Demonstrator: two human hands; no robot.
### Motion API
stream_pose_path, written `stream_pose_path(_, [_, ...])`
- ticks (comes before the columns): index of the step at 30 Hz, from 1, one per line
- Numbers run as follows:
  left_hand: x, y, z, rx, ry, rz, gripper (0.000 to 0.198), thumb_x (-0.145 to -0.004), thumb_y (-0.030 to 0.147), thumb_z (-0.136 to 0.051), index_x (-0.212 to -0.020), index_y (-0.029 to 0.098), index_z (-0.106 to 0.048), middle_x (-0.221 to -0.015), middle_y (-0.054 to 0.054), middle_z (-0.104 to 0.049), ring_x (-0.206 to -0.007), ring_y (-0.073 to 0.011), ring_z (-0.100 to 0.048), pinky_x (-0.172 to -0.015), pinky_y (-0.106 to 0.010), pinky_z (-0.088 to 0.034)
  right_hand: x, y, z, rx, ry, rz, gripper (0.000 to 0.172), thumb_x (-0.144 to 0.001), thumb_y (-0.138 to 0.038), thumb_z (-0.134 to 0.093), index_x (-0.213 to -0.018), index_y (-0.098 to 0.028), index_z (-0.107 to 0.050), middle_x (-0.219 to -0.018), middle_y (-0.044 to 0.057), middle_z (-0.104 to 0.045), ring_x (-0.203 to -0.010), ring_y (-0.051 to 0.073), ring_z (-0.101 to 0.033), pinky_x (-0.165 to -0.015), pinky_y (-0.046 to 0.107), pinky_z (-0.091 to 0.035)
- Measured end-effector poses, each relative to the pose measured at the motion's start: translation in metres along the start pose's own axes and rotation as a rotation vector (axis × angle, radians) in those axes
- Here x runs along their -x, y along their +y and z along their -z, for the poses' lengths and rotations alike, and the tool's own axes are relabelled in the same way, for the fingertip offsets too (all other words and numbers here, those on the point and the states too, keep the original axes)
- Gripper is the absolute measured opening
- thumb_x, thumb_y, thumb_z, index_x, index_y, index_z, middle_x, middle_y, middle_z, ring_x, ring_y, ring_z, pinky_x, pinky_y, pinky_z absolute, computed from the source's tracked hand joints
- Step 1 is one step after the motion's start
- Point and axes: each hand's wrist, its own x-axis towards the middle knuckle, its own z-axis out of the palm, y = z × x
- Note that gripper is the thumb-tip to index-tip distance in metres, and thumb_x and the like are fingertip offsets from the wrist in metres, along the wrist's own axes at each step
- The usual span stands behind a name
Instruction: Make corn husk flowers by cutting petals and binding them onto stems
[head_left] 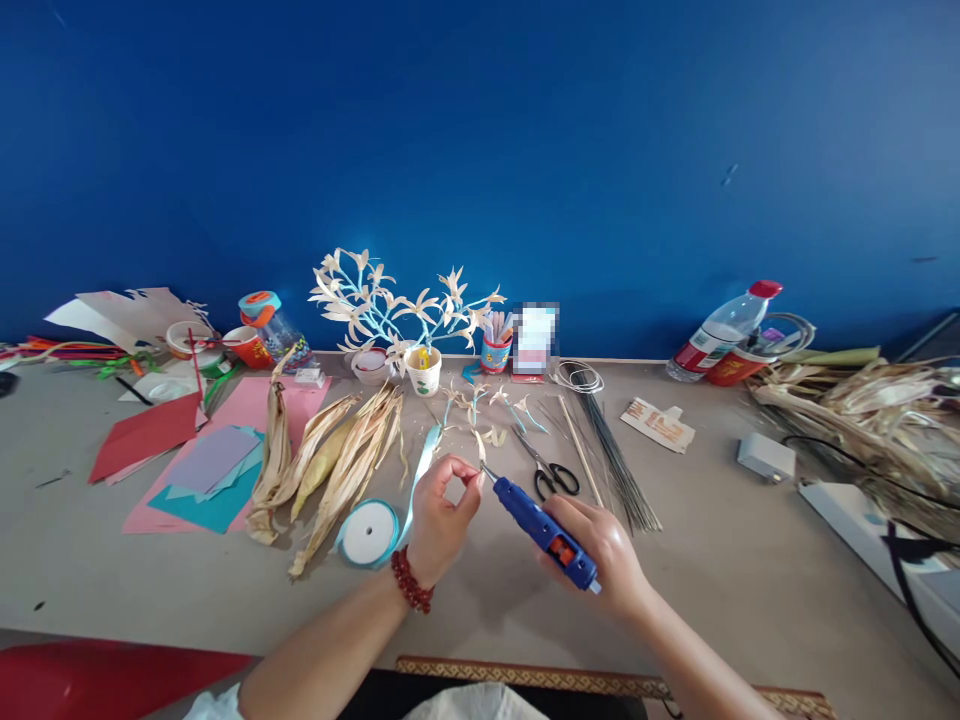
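My right hand (596, 550) is closed around a blue glue gun (536, 520), whose nozzle points up and to the left. Its tip meets a narrow strip of corn husk (481, 446) pinched upright between the fingers of my left hand (448, 505). Whether the nozzle touches the strip I cannot tell. Just left of my left wrist lies a roll of light blue ribbon (369, 532), its loose end running up behind the hand. Beyond my hands are small husk flowers on blue stems (517, 408). Black-handled scissors (551, 475) lie near the gun.
A paper cup (423, 372) holds branches of husk flowers (375, 290) at the back. Dried corn husks (352, 455) and coloured paper (217, 480) lie left. To the right are wires (615, 460), a plastic bottle (720, 330), a white adapter (766, 457) and a power strip (870, 540) with cables.
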Motion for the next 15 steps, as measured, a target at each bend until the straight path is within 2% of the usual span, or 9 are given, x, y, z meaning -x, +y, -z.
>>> stream_pose_path(15, [-0.0006,-0.0001,0.0001,0.001,-0.001,0.020,0.008,-0.086,0.019,-0.057,-0.079,0.020,-0.058,-0.082,-0.002,-0.064,-0.080,-0.0168,-0.061,-0.078,-0.029,-0.049,-0.0005,-0.0013,-0.0001,-0.031,-0.028,-0.010,0.015,-0.088,-0.034,-0.048,-0.081,-0.021,-0.049,-0.063,0.001,-0.056,-0.050,0.017,-0.052,-0.049,0.026,-0.034])
